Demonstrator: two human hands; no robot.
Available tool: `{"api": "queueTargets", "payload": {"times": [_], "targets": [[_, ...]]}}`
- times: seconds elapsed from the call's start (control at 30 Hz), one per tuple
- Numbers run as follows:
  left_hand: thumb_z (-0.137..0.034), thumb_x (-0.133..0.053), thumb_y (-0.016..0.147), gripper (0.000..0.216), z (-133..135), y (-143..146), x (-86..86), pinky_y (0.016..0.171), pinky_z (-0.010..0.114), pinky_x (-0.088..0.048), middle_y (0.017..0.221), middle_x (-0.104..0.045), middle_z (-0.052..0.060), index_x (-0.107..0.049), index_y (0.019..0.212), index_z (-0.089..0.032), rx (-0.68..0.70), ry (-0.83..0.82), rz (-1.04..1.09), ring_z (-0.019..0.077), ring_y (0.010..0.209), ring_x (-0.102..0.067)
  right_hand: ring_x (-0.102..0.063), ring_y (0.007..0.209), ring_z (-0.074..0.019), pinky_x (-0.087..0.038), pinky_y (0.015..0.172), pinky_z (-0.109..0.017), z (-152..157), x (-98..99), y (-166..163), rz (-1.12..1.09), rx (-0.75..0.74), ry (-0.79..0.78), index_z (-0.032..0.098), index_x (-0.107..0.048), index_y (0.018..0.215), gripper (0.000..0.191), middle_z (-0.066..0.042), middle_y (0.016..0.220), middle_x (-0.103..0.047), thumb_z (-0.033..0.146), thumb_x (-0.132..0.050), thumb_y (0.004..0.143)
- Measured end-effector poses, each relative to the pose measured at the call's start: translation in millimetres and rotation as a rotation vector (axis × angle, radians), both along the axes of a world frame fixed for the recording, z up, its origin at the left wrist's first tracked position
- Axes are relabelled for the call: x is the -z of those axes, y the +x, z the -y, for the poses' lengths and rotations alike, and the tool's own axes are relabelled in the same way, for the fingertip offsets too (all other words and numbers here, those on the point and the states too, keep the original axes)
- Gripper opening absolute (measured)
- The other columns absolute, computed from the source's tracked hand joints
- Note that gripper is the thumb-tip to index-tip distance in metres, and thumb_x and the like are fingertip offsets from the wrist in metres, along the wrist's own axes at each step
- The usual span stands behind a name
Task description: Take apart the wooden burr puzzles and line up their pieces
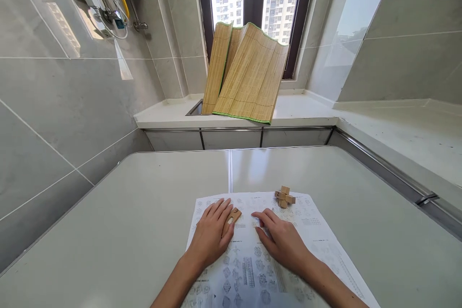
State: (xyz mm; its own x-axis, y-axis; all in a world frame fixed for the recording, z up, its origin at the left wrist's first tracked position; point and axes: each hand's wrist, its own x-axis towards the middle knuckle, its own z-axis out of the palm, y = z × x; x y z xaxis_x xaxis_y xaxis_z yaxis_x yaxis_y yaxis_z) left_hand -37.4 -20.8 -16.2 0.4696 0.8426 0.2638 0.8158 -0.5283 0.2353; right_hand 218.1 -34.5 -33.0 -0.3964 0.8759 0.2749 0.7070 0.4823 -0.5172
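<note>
A white printed sheet [314,236] full of small puzzle diagrams lies on the pale table [144,211]. My left hand [211,233] rests flat on its upper left part, with a small wooden block [233,215] held against its fingers on the right side. My right hand [281,238] lies on the middle of the sheet, fingers stretched toward the left and holding nothing. An assembled wooden burr puzzle [284,197] stands on the sheet's top edge, a little beyond my right hand and apart from it.
Rolled bamboo mats [245,72] lean against the window on the white counter [306,110] behind the table. Grey tiled walls close in on the left and right. A metal rail [397,178] runs along the right counter edge.
</note>
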Motion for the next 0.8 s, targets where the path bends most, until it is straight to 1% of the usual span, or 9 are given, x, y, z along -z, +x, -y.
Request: {"api": "queueTargets", "payload": {"times": [0.13, 0.27, 0.37, 0.47, 0.6, 0.67, 0.73, 0.8], "targets": [[-0.031, -0.047, 0.105, 0.047, 3, -10, 11.9, 0.122, 0.057, -0.040, 0.157, -0.056, 0.009, -0.053, 0.151, -0.023, -0.180, 0.073, 0.023, 0.0305, 0.148, -0.048, -0.070, 0.074, -0.0200, -0.053, 0.065, -0.033, 1, 1.2, 1, -0.002, -0.008, 0.002, 0.023, -0.061, 0.128, 0.030, -0.007, 0.106, -0.069, 0.025, -0.042, 0.106], [-0.030, -0.047, 0.104, 0.045, 5, -13, 14.6, 0.122, 0.058, -0.039, 0.154, -0.060, 0.011, -0.058, 0.146, -0.021, -0.281, 0.104, 0.029, 0.0309, 0.146, -0.051, -0.067, 0.069, -0.0192, -0.053, 0.065, -0.034, 2, 0.0, 2, -0.065, -0.001, -0.005, 0.023, -0.064, 0.121, 0.029, -0.005, 0.102, -0.070, 0.029, -0.041, 0.106], [-0.029, -0.047, 0.103, 0.044, 6, -12, 15.0, 0.122, 0.058, -0.039, 0.153, -0.060, 0.011, -0.059, 0.145, -0.021, -0.295, 0.119, 0.033, 0.0306, 0.146, -0.051, -0.064, 0.065, -0.0185, -0.053, 0.065, -0.034, 2, -3.0, 3, -0.163, 0.025, -0.020, 0.023, -0.067, 0.115, 0.030, -0.004, 0.096, -0.072, 0.034, -0.041, 0.106], [-0.027, -0.048, 0.102, 0.044, 6, -11, 15.5, 0.122, 0.057, -0.039, 0.153, -0.061, 0.011, -0.060, 0.144, -0.021, -0.298, 0.128, 0.035, 0.0301, 0.145, -0.052, -0.061, 0.064, -0.0190, -0.052, 0.065, -0.034, 0, -4.9, 6, -0.265, 0.081, -0.022, 0.023, -0.069, 0.110, 0.031, -0.004, 0.090, -0.072, 0.039, -0.044, 0.105], [-0.029, -0.050, 0.101, 0.043, 6, -10, 15.4, 0.122, 0.058, -0.039, 0.151, -0.062, 0.012, -0.061, 0.141, -0.020, -0.300, 0.131, 0.038, 0.0311, 0.144, -0.053, -0.058, 0.060, -0.0190, -0.050, 0.061, -0.032, -8, -2.9, 13, -0.331, 0.190, -0.007, 0.019, -0.067, 0.112, 0.036, -0.004, 0.083, -0.070, 0.045, -0.042, 0.105], [-0.032, -0.051, 0.101, 0.042, 5, -10, 15.5, 0.122, 0.058, -0.039, 0.150, -0.062, 0.012, -0.062, 0.140, -0.019, -0.300, 0.133, 0.043, 0.0315, 0.144, -0.053, -0.056, 0.057, -0.0187, -0.050, 0.060, -0.032, -12, -0.9, 18, -0.356, 0.253, 0.002, 0.018, -0.064, 0.113, 0.038, -0.002, 0.075, -0.066, 0.048, -0.041, 0.105], [-0.034, -0.052, 0.102, 0.041, 5, -11, 16.1, 0.122, 0.057, -0.040, 0.150, -0.062, 0.012, -0.062, 0.140, -0.020, -0.299, 0.137, 0.051, 0.0310, 0.144, -0.054, -0.054, 0.054, -0.0188, -0.048, 0.058, -0.031, -15, 0.9, 23, -0.371, 0.317, 0.018, 0.019, -0.063, 0.112, 0.039, 0.003, 0.064, -0.057, 0.050, -0.041, 0.105], [-0.034, -0.050, 0.103, 0.041, 3, -12, 17.4, 0.122, 0.056, -0.040, 0.151, -0.062, 0.011, -0.062, 0.140, -0.022, -0.297, 0.140, 0.061, 0.0300, 0.144, -0.054, -0.051, 0.052, -0.0186, -0.045, 0.057, -0.029, -17, 2.1, 29, -0.377, 0.377, 0.039, 0.020, -0.063, 0.110, 0.040, 0.006, 0.059, -0.049, 0.053, -0.041, 0.104]]}}
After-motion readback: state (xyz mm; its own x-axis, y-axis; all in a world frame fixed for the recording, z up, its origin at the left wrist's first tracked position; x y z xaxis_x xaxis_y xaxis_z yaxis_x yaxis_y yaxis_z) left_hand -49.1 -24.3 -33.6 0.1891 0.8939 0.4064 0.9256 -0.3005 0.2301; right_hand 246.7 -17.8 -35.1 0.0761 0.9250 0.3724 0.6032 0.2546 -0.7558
